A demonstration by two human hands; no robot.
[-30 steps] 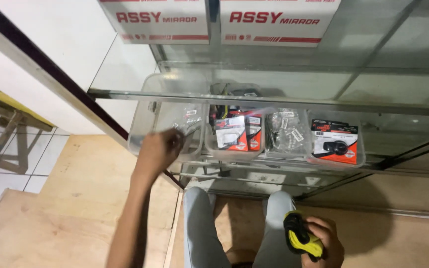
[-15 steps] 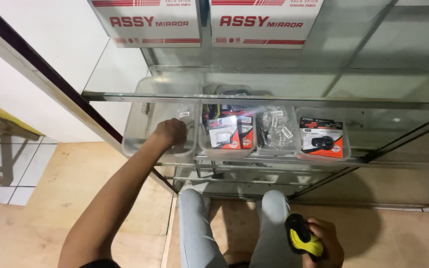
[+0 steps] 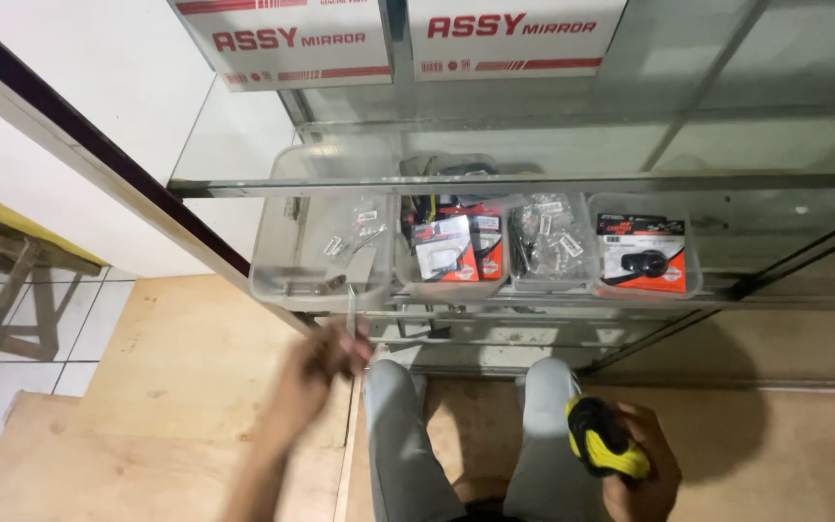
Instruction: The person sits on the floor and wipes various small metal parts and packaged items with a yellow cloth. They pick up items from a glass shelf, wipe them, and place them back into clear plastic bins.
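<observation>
**Left hand holds a slim clear packet below the bins; right hand grips a yellow-and-black tool**

At about 8 o'clock from the middle of the view, the left hand is blurred, its fingers closed around the lower end of a thin, pale packet. The packet stands up out of the grip toward 12 o'clock, its top just reaching the front wall of the clear plastic bin above. What the packet contains is too blurred to tell. That bin sits on a glass shelf and holds a few small bagged parts.

Moving rightward, a second bin carries red-and-black carded packs, a third holds a heap of small clear bags, and a fourth holds one red-and-black pack. Two white cartons with red lettering sit at 12 o'clock.

At 5 o'clock, beside the grey-trousered knees, the right hand is wrapped tightly around a yellow-and-black tool, which lies at the hand's 10 o'clock edge. The floor is plywood.
</observation>
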